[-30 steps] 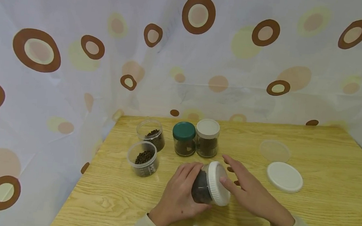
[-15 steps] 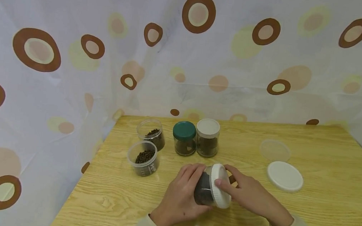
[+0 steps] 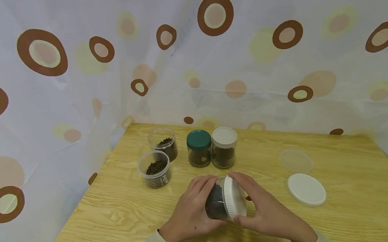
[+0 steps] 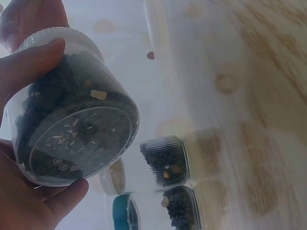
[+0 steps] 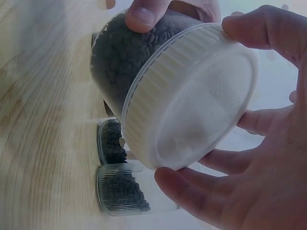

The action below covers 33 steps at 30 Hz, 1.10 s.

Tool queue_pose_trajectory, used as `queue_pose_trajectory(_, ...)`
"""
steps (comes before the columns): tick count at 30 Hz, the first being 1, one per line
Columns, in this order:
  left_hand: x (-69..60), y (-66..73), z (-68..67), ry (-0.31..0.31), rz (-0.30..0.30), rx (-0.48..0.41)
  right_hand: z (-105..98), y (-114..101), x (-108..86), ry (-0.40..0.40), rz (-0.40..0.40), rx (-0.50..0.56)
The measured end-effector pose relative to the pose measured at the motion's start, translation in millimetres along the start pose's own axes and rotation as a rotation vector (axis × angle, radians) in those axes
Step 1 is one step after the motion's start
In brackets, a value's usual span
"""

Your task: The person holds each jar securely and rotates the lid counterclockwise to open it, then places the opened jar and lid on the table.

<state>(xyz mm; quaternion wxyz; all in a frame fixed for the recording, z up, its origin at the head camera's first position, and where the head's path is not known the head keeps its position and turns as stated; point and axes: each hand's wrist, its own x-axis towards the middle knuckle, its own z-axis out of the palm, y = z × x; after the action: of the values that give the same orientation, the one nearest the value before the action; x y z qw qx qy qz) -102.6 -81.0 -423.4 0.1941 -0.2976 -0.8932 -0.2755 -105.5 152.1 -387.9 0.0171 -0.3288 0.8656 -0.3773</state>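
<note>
A clear jar of dark pellets is held tilted above the table, its ribbed white lid facing right. My left hand grips the jar's body from the left. Around the lid's rim, my right hand has its thumb and fingers spread and bent, gripping the edge. The right wrist view shows the lid seated on the jar, with fingertips on opposite sides of its rim. In the left wrist view the jar's base is visible, with pale flecks among the pellets.
Behind stand a green-lidded jar and a white-lidded jar, side by side. Two open tubs, a front one and a rear one, hold pellets at left. A white lid and a translucent disc lie at right.
My right hand has come in from beside the lid, turned around its face, and now grips the rim with fingers above and thumb below. The left hand keeps its hold on the jar.
</note>
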Motion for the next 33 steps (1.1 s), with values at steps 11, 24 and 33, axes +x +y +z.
queue_pose_trajectory(11,-0.7,-0.5,1.7,0.002,0.004,0.018,1.8,-1.4,-1.7,0.028,-0.001,-0.094)
queue_pose_trajectory(24,-0.8,0.7,1.4,-0.007,-0.019,0.027,-7.4,-9.9,6.5,-0.018,0.401,0.015)
queue_pose_trajectory(33,0.1,1.4,2.9,0.002,0.016,0.054,-3.7,-15.6,16.7,-0.090,0.519,-0.056)
